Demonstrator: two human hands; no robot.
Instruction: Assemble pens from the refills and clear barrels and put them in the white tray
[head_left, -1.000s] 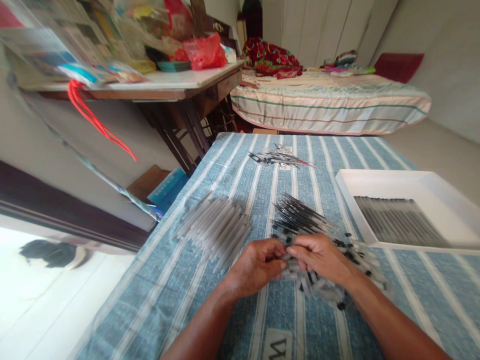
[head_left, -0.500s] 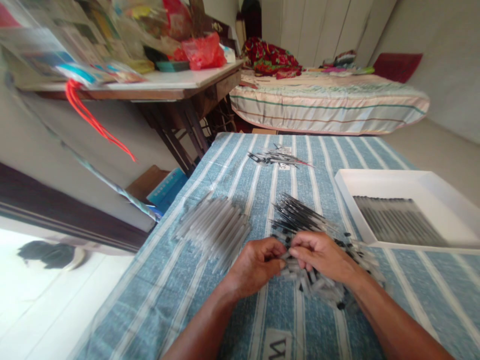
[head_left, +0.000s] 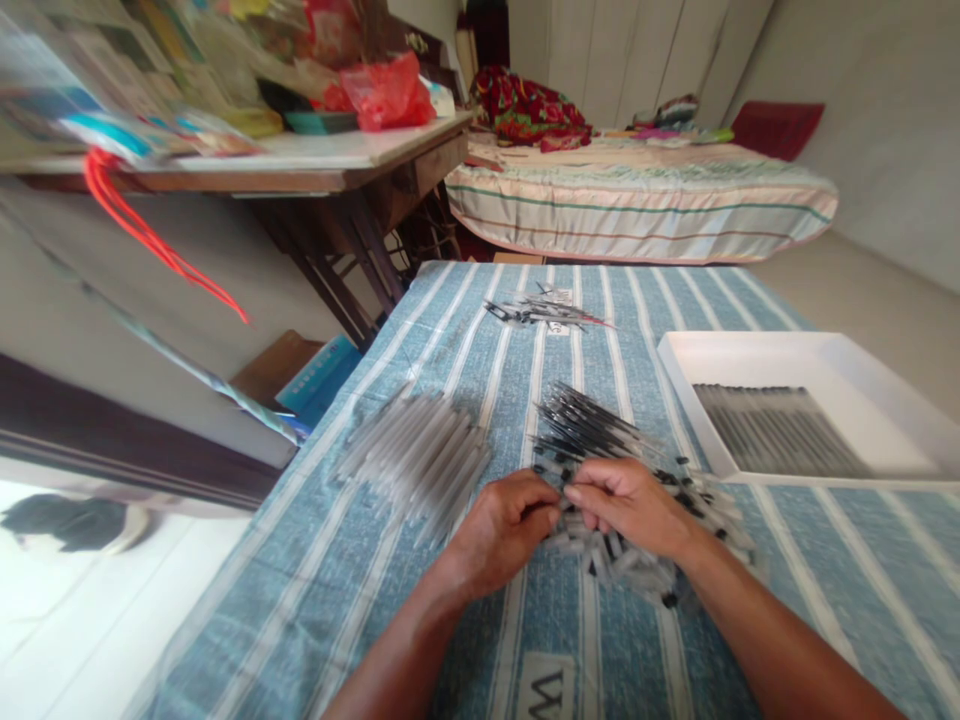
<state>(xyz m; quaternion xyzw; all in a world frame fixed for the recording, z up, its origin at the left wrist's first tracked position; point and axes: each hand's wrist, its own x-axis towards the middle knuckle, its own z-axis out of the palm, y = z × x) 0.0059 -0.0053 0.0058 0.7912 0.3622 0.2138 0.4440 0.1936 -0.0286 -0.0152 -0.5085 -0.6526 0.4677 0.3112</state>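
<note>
My left hand (head_left: 501, 530) and my right hand (head_left: 628, 505) meet over a heap of small grey-and-black pen caps (head_left: 652, 555) on the blue striped cloth (head_left: 360, 570). Both hands are closed, fingertips pinched together on a small pen part that I cannot make out clearly. Just beyond them lies a pile of thin black pen refills (head_left: 585, 425). A row of clear pen barrels (head_left: 420, 455) lies to the left of my left hand.
A white tray (head_left: 750, 348) holding assembled pens stands at the right. A small scatter of dark parts (head_left: 544, 310) lies at the far end of the table. A cluttered wooden desk (head_left: 337, 165) is at the left, a bed (head_left: 637, 195) behind.
My hands stay pinched together over the cap heap with only small finger movement. The view has shifted slightly to the right and down.
</note>
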